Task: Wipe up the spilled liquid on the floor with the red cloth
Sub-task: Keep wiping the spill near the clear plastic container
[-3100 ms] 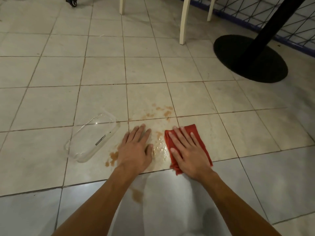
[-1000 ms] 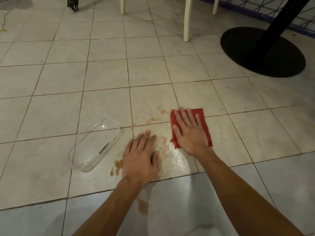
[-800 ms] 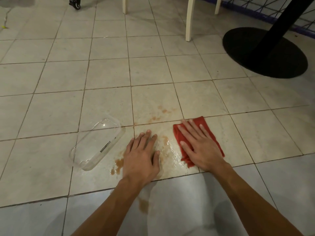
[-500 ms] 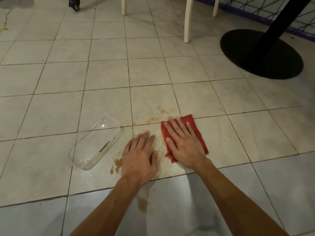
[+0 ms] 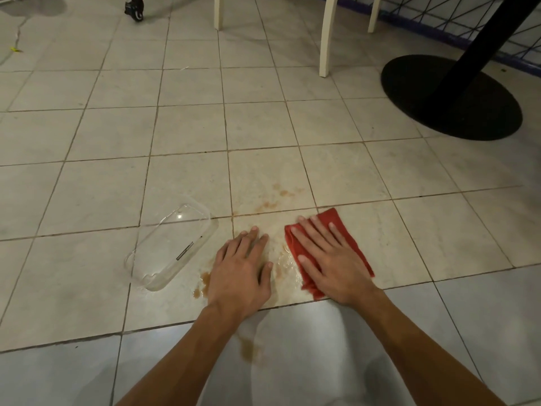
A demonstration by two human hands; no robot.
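Two bare forearms reach forward over a pale tiled floor (image 5: 87, 194). Nearest the body, between the arms, lies a brown puddle of spilled liquid (image 5: 248, 348), apart from the cloth; it could easily be missed or knelt in.

Beyond it the left hand (image 5: 240, 271) lies flat, fingers straight, holding nothing, touching wet tile beside another brown blot. On that slick patch it could slide and smear the spill wider.

Just beside it, across a glossy wet streak, the right hand (image 5: 330, 259) presses flat on a folded red cloth (image 5: 335, 217), fingers spread, pinning it down without gripping. A careless stroke may push liquid into the grout lines.

Left of the hands, a clear rectangular plastic container (image 5: 172, 247) lies on the floor near the blot, where an elbow could knock it. It carries a thin dark strip, too small to read.

Further on are faint brown speckles, then cream chair legs (image 5: 325, 36) and a round black table base (image 5: 450, 98). No writing is legible anywhere
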